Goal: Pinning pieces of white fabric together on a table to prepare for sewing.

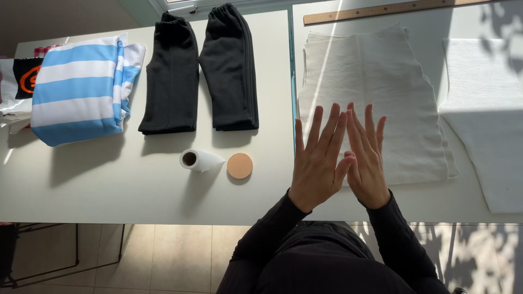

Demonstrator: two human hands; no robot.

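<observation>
Both hands are raised flat, backs to the camera, over the near edge of the bench (pixel 136 201). Left hand (pixel 317 163): fingers (pixel 316 125) straight and slightly fanned, holding nothing. Right hand (pixel 366 163): fingers (pixel 370 122) straight and close together, also empty. The two hands overlap at the thumbs and touch along the inner edges.

Under and just beyond the hands lies a pale cloth (pixel 376 92), folded in layers, its near edge close to the bench rim. Whether the palms press on it or hover above cannot be told.

Risk: the cloth layers are stacked with stepped edges on the right side; a sideways push with flat palms would likely shear the layers apart and skew the fold. Its near corner sits close to the rim, so a pull toward the body could drag it over.

Left of the hands, a small white paper roll (pixel 200 160) lies on its side next to a round cork coaster (pixel 239 165). The roll can wander if the bench is bumped or a sleeve brushes it.

To the right, a second white cloth (pixel 482 120), apart from the first.

Farther back: two dark folded garments (pixel 199 71) side by side, a blue and white striped cloth (pixel 81 90) at the left, and a wooden ruler (pixel 381 10) along the far edge. Strong sun and shadow across the pale cloth may hide creases.
</observation>
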